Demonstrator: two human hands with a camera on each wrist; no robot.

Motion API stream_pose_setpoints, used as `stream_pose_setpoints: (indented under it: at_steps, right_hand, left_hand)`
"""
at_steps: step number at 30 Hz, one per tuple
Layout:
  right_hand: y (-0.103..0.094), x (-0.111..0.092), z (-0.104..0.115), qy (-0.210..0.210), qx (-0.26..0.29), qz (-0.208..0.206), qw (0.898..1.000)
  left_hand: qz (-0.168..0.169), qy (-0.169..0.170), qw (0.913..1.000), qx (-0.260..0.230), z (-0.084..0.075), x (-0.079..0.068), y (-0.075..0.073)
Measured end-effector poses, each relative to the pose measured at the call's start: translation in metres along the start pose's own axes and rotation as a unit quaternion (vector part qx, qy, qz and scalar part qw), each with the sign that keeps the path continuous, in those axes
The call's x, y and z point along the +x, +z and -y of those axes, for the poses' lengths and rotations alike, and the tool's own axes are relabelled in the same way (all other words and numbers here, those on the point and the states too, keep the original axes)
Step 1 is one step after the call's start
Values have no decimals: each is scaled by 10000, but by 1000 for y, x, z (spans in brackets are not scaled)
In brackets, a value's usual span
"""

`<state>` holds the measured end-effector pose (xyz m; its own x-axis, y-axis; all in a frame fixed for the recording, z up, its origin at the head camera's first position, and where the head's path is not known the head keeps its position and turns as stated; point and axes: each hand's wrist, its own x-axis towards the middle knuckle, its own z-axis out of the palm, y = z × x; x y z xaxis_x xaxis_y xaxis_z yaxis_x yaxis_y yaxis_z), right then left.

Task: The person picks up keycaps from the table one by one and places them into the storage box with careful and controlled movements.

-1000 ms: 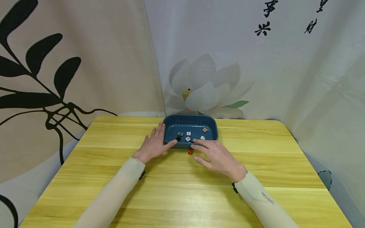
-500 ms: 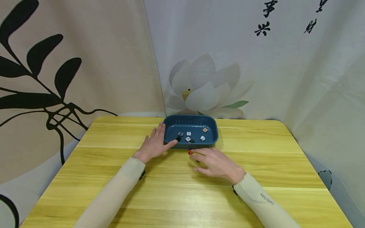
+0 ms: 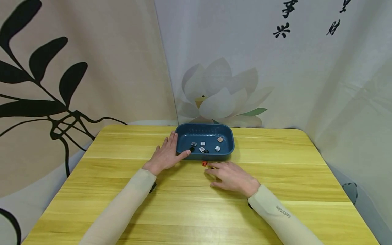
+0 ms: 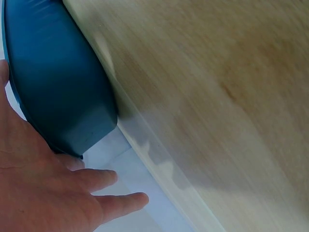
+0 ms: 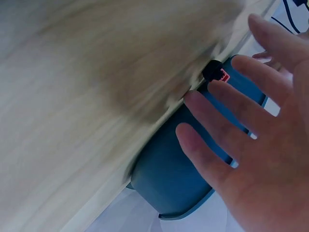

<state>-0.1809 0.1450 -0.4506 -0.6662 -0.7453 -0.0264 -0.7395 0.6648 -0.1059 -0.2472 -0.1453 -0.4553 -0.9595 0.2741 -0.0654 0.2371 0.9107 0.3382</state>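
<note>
A blue rectangular tray [image 3: 228, 156] stands toward the back of the table. My left hand [image 3: 162, 157] lies along its left side, thumb over the front-left rim, fingers extended. Just in front of the tray sits a small red die-like cube [image 3: 204, 164]. My right hand [image 3: 234, 177] hovers low over the table to the right of that cube, fingertips close to it. In the right wrist view, the fingers [image 5: 212, 116] are spread and hold nothing. A small dark piece with a red face [image 5: 224, 75] shows beyond them; contact with it is unclear.
Inside the tray lie several small cubes, among them a white one [image 3: 217, 148], a tan one [image 3: 220, 139] and a black one [image 3: 192, 149]. The wooden table [image 3: 183, 211] extends to a printed curtain [image 3: 137, 68] behind the tray.
My right hand has drawn back from over the tray's front rim to the table in front, uncovering the white cube. The left hand and the tray keep their place.
</note>
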Motion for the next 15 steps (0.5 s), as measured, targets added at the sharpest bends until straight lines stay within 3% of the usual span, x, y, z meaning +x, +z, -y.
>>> stream_pose_setpoints:
  at_steps: [15]
  right_hand:
    - [2,4,-1,25,7,-105,9999]
  left_hand:
    - [-18,4,10000,-73,0,-1,-1]
